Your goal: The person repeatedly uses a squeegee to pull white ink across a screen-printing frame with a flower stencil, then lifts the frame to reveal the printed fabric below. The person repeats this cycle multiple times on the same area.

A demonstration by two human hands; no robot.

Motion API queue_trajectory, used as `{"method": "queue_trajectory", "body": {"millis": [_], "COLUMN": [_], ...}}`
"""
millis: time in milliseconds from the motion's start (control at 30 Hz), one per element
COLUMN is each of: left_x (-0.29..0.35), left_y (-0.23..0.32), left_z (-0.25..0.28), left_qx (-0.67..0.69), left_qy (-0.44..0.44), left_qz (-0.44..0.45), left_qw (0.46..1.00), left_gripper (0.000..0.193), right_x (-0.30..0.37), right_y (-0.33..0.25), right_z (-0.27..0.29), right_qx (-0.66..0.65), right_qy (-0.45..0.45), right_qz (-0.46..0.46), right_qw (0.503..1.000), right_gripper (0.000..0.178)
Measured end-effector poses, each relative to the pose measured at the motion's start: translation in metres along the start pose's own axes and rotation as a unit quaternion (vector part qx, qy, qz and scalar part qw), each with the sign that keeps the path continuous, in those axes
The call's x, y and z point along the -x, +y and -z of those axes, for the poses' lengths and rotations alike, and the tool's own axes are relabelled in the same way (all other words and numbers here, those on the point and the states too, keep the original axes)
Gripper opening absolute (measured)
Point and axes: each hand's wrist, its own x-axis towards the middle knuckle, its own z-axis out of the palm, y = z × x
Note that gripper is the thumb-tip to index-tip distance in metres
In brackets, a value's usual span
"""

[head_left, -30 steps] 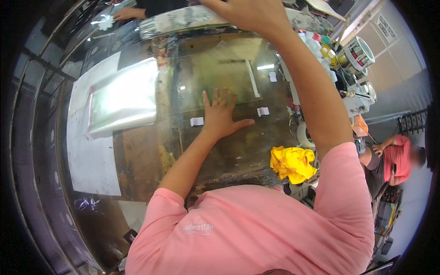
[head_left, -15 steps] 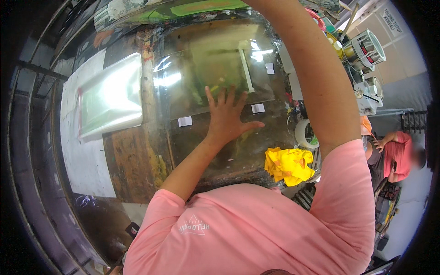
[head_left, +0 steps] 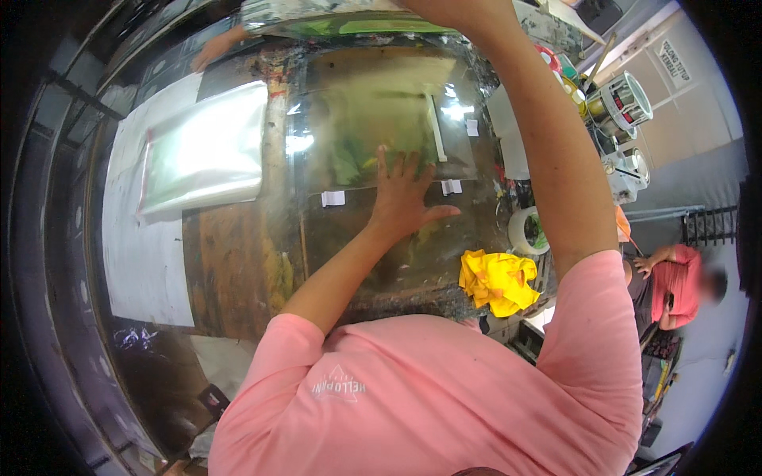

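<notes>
My left hand (head_left: 403,197) lies palm down with spread fingers on a glossy, see-through surface over the worktable, holding nothing. Beneath its fingertips is a greenish translucent sheet (head_left: 341,131). Small white tabs (head_left: 333,198) sit close to the hand, and a narrow white strip (head_left: 437,127) runs along the sheet's right side. My right arm (head_left: 548,143) stretches to the upper edge; its hand is outside the picture. By that arm's far end is a frame-like thing with a green band (head_left: 373,26). Another person's hand (head_left: 218,47) is at its left end.
Left of the sheet, a stack of shiny clear plastic (head_left: 202,155) rests on white paper (head_left: 147,270). A crumpled yellow cloth (head_left: 498,283) and a white ring-shaped roll (head_left: 528,231) lie to the right. Cans (head_left: 623,101) stand beyond my arm; a person in red (head_left: 671,289) is farther right.
The view has shifted slightly. The green-banded thing and the other person's hand appear farther right. My left hand stays spread on the surface.
</notes>
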Motion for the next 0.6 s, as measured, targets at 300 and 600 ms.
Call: {"method": "queue_trajectory", "body": {"millis": [300, 600], "left_x": [-0.009, 0.077], "left_y": [-0.056, -0.084], "left_z": [0.127, 0.120], "left_qx": [0.410, 0.257], "left_qy": [0.190, 0.095], "left_qz": [0.363, 0.321], "left_qw": [0.815, 0.907], "left_gripper": [0.084, 0.113], "right_x": [0.044, 0.189], "right_y": [-0.011, -0.019], "right_z": [-0.012, -0.038], "right_qx": [0.019, -0.132], "right_qy": [0.036, -0.292], "right_qz": [0.010, 0.045], "right_qw": [0.999, 0.946], "right_gripper": [0.053, 0.039]}}
